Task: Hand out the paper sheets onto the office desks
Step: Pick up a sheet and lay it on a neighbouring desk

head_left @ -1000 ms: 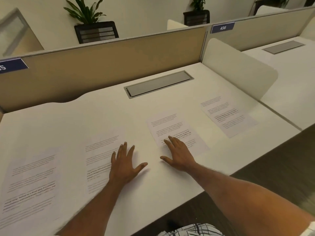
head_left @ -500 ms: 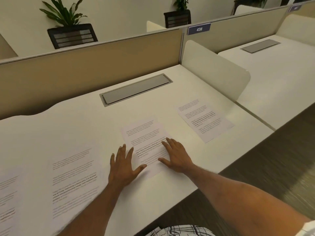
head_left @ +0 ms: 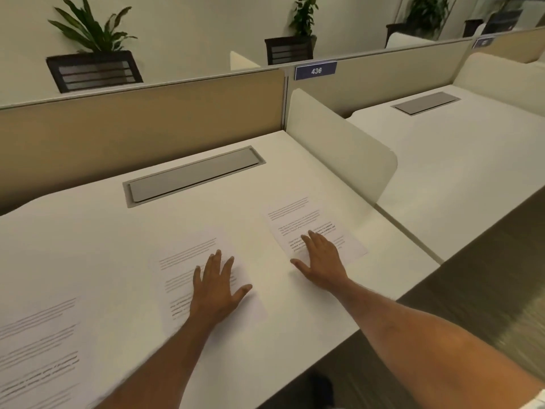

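White desk [head_left: 88,231], left hand [head_left: 216,290] newly on middle sheet [head_left: 188,261], right hand [head_left: 321,261] on rightmost sheet [head_left: 298,214], fingers [head_left: 214,262] spread flat.

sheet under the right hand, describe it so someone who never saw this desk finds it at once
Take the white desk with the grey hatch and go to its right end, by the rounded divider. The sheet is the rightmost of three printed ones along the front edge, lying aslant, and the only one with the right hand flat on it.
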